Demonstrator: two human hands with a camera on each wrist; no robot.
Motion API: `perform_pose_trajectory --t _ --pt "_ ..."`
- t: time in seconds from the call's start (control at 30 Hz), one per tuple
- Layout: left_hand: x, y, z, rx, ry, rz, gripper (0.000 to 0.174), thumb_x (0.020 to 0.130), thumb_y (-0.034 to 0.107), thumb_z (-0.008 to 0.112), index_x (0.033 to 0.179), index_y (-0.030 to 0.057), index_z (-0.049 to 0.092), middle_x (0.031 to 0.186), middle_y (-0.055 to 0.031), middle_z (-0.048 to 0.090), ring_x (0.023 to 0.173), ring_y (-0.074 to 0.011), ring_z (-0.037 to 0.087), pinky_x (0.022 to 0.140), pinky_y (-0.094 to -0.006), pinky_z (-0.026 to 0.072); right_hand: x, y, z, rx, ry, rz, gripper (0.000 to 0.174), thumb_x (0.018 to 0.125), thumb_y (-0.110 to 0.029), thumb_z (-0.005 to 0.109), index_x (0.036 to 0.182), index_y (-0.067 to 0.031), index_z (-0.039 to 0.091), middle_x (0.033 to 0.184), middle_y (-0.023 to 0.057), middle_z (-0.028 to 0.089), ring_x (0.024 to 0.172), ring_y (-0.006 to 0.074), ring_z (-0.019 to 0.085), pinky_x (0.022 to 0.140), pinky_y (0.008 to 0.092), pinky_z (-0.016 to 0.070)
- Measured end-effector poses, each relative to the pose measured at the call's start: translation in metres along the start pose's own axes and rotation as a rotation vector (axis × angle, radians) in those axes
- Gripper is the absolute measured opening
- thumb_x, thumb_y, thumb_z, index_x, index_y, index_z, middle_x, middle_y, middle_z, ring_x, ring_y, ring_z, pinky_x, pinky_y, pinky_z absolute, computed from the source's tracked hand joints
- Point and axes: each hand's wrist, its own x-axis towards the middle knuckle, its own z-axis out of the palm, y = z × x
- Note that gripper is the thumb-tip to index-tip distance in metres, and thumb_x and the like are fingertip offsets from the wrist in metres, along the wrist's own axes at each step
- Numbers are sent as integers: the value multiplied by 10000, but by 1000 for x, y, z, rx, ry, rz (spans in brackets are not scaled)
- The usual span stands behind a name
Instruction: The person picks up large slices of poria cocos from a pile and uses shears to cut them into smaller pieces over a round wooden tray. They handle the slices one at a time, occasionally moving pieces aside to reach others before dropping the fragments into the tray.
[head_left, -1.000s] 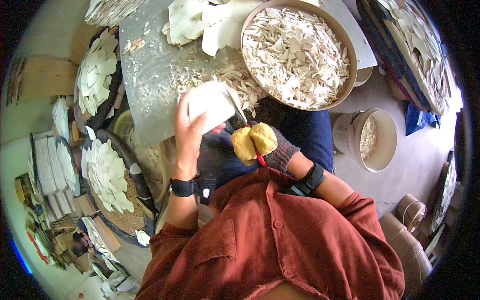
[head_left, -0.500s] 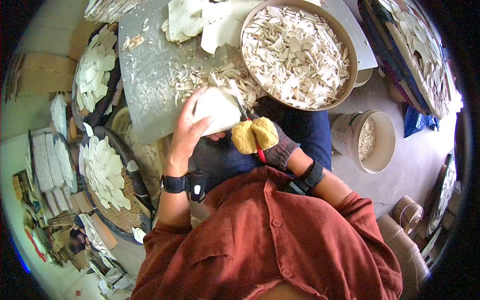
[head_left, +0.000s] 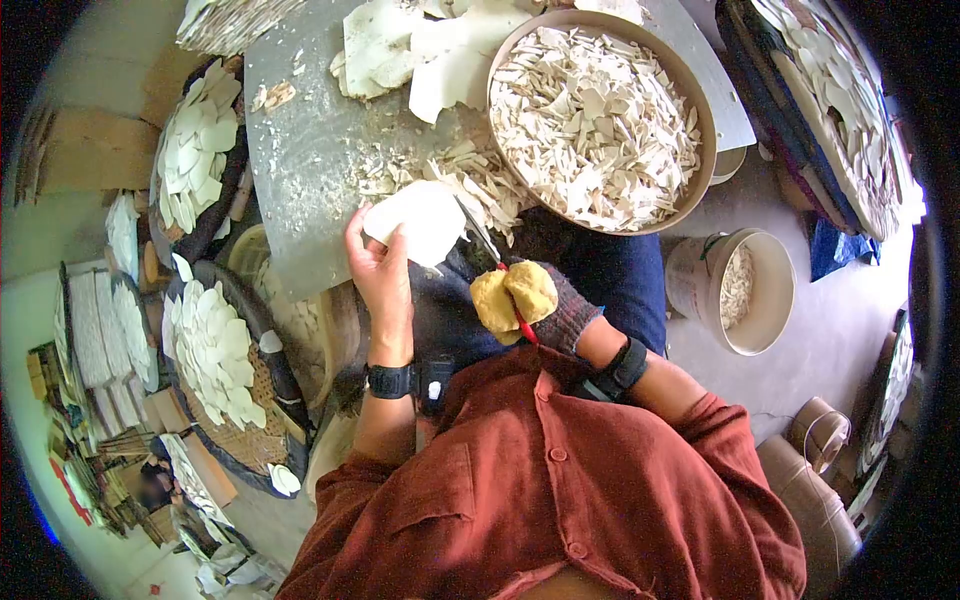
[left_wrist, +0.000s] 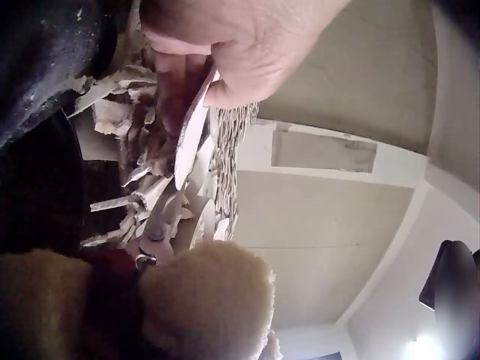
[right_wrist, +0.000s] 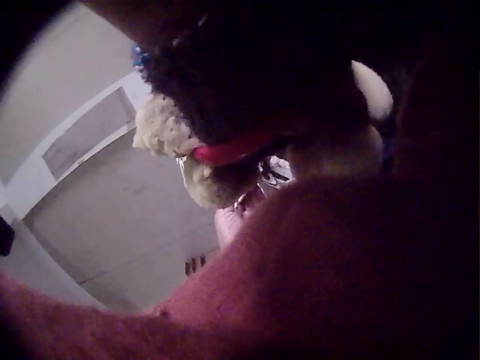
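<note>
A thin, flat white piece point(head_left: 425, 215) with a rounded outline is pinched between the thumb and fingers of my bare left hand point(head_left: 384, 280). In the left wrist view the piece point(left_wrist: 193, 139) shows nearly edge-on. My right hand point(head_left: 570, 310), in a dark knitted glove, grips red-handled shears point(head_left: 487, 243). Yellow foam padding point(head_left: 495, 302) is wrapped around their handles and hides most of the fingers. The blades point away from me, right beside the white piece's right edge. In the right wrist view, dark and largely blocked, a red handle point(right_wrist: 232, 150) shows between foam lumps.
Ahead, a metal sheet point(head_left: 300, 200) carries scraps point(head_left: 470, 180) and larger white sheets point(head_left: 445, 60). A round tray point(head_left: 497, 130) heaped with chips stands at its right, a bucket point(head_left: 780, 300) beyond my right knee. Baskets of white pieces point(head_left: 215, 350) stand at left.
My left hand has turned and shifted its hold, so the white piece sits at a different angle and slightly farther left. The right hand and shears stay in nearly the same place.
</note>
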Motion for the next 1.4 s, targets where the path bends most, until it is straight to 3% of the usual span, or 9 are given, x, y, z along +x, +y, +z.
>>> perform_pose_trajectory --t 0.23,0.37,0.47,0.67,0.8,1.03,1.17,1.23,1.4 --pt "-2 4 -1 11 -101 -72 501 827 3 557 1277 46 342 1067 -120 578 906 -160 585 730 -267 507 11 23 -6 226 64 -20 209 763 -216 676 903 -79 606 860 75 627 798 170 592 740 294 483" --pt "0 3 -5 24 -152 -105 501 828 -2 556 1279 42 342 1062 -109 581 898 -144 586 746 -257 499 2 -28 8 971 3 185 198 763 -208 673 892 -76 603 868 75 629 811 178 601 751 297 486" --pt "-1 7 1 -12 -98 -136 541 826 -29 535 1304 2 284 1018 -155 602 913 -148 577 805 -265 468 -10 -33 5 -146 64 -201 215 760 -239 674 887 -81 601 835 76 633 786 167 609 717 312 494" --pt "-2 2 8 -39 18 -83 519 828 -14 545 1273 -5 278 1015 -183 602 915 -153 578 806 -265 468 -13 -47 1 -429 -18 -90 205 848 -175 590 965 -8 592 953 94 628 882 177 607 776 299 489" --pt "-2 1 9 -30 -7 -53 487 826 -13 549 1250 4 310 1015 -167 603 908 -156 583 788 -268 481 4 7 -5 45 -8 -38 185 860 -133 566 990 -2 578 975 101 621 910 190 604 827 310 490" --pt "-3 1 7 10 -86 -85 479 822 4 559 1264 5 373 1033 -124 602 895 -151 593 776 -270 494 15 11 -4 33 93 -147 279 686 -262 709 890 -101 609 837 101 627 794 256 608 711 335 497" --pt "2 -1 7 -1 -51 -31 432 832 10 548 1237 -19 400 1045 -115 597 898 -127 578 776 -249 478 -6 -28 3 -320 67 -147 319 634 -278 752 860 -100 616 777 94 633 730 226 615 688 305 498" --pt "5 -2 7 0 -50 1 401 835 12 546 1216 -27 427 1055 -109 592 905 -114 568 782 -242 469 -7 -37 3 -165 -29 21 231 808 -209 653 944 -28 609 929 66 633 848 157 611 740 287 503" --pt "10 2 2 35 -70 -42 366 831 12 543 1188 -35 481 1070 -92 584 936 -119 558 822 -252 456 -5 -23 1 -207 -44 -78 210 847 -164 595 994 -15 584 980 93 620 896 179 603 802 309 497"
